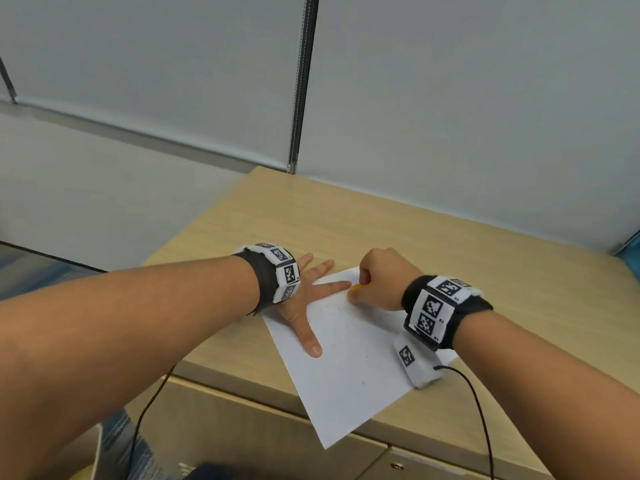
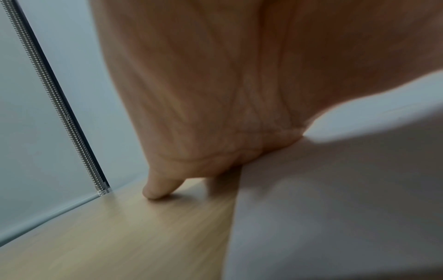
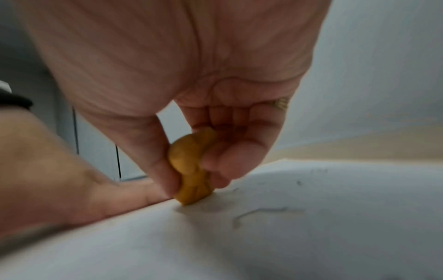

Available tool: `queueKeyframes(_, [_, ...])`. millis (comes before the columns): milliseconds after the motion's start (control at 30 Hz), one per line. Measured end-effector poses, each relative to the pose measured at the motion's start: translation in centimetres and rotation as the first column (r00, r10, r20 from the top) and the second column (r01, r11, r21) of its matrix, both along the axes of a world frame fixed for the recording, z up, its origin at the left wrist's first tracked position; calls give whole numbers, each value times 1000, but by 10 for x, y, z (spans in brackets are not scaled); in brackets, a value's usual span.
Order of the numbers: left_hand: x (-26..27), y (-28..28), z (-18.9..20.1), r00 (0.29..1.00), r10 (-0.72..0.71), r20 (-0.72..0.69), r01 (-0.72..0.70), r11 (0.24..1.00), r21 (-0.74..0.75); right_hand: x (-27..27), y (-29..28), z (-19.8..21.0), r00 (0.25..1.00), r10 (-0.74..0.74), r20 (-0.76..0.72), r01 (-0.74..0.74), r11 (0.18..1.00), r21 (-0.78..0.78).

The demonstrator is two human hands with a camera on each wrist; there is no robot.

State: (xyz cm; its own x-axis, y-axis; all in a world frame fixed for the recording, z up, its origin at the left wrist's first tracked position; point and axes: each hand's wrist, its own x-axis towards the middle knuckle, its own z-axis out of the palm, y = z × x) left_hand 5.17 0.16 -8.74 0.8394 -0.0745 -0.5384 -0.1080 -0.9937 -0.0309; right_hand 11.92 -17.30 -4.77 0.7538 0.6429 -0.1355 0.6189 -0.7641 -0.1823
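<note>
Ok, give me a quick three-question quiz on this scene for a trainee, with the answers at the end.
1. True or false: the left hand lies flat, holding down the sheet of paper.
2. The right hand pinches: A a pen, B a yellow lump, C a ruler?
3. What does the sheet lie on?
Key: 1 true; 2 B; 3 the wooden table.
</note>
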Motion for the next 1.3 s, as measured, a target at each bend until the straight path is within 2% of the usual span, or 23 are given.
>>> queueKeyframes(100, [1,1,0,1000,11,5,-11,1000,-1,-3,-13,-1,991,-8,-136,15,999,52])
queueKeyframes(200, [1,3,1,1000,13,1,-13,1000,18,-1,-26,5,998,-46,-38,48,997,56])
queueKeyframes(267, [1,1,1,1000,12,0,-12,1000,23,-3,-35,4,997,-69,25,70,997,-13])
queueKeyframes(367, [-1,-3,2,999,32,-3,-32,999,22,-15,-42,-4,996,-90,23,92,990,-109])
queueKeyframes(567, [-8,-14,8,996,87,-19,-87,996,27,-23,-39,-8,993,-82,80,91,989,-119])
queueKeyframes(700, [-20,-14,5,994,107,9,-107,994,-36,-22,-29,-4,992,-47,117,64,986,-152])
queueKeyframes(867, [-45,-19,13,997,75,27,-74,997,-33,-18,-24,3,994,2,109,19,981,-192])
queueKeyframes(1000, [-53,-22,29,999,-10,39,6,996,87,-18,-23,6,994,61,94,-41,978,-207])
queueKeyframes(1133, [-40,-25,48,999,-45,30,39,985,167,-19,-22,4,992,97,81,-85,987,-139])
queueKeyframes(1233, [-24,-19,50,997,-23,79,17,997,81,-18,-23,3,989,132,73,-122,984,-130])
queueKeyframes(1300, [-13,-14,44,998,-26,57,24,999,24,-17,-24,4,986,151,68,-142,983,-120])
